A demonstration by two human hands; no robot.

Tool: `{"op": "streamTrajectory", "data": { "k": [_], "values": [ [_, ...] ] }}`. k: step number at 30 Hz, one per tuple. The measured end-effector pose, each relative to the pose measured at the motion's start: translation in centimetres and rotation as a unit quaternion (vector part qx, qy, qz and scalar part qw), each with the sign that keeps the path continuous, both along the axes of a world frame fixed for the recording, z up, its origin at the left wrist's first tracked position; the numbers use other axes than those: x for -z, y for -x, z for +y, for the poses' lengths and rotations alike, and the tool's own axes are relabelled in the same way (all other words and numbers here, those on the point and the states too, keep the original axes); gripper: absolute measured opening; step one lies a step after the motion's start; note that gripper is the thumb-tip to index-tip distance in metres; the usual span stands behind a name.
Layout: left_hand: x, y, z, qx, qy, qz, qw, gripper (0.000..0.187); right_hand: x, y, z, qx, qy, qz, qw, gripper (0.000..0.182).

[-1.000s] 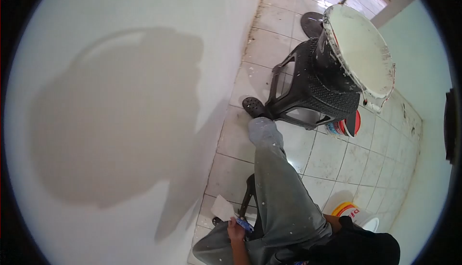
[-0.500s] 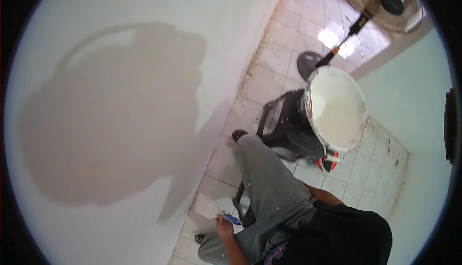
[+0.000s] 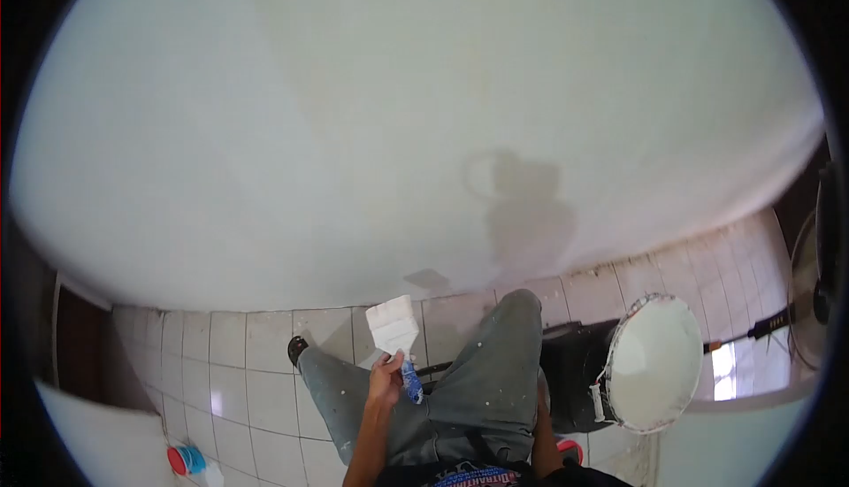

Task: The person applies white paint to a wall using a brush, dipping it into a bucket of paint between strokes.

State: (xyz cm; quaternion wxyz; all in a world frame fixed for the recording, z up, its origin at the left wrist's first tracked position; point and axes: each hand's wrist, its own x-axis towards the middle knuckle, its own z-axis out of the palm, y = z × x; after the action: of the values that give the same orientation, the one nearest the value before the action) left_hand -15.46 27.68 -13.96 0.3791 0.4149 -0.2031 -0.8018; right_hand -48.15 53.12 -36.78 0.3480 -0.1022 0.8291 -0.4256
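My left hand (image 3: 385, 379) is closed on a wide scraper with a blue handle (image 3: 411, 383) and a pale, coated blade (image 3: 392, 323). The blade points toward the wall, over the floor between my knees. Only the right forearm (image 3: 545, 438) shows, down beside my right thigh; the hand itself is hidden behind the leg. To the right, a bucket (image 3: 656, 363) with a smeared rim holds whitish material and rests on a dark stand (image 3: 575, 372).
A pale wall (image 3: 354, 151) rises in front, meeting the tiled floor (image 3: 230, 345). A red and blue container (image 3: 186, 460) stands at lower left. A fan (image 3: 805, 310) is at the right edge, and a red object (image 3: 570, 452) lies behind my right leg.
The view has swung left to face the wall squarely. The bucket and fan now appear lower and farther right. My left hand still holds the scraper, its blade now plainly visible.
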Motion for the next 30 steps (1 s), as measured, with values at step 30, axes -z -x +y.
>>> {"op": "streamTrajectory", "data": {
  "k": [30],
  "values": [
    [-6.8,6.8,-5.0,0.251,0.283,-0.179,0.909,0.017,-56.1,-4.7,-1.2,-0.034,0.154,0.266,0.951,0.023]
  ]
}}
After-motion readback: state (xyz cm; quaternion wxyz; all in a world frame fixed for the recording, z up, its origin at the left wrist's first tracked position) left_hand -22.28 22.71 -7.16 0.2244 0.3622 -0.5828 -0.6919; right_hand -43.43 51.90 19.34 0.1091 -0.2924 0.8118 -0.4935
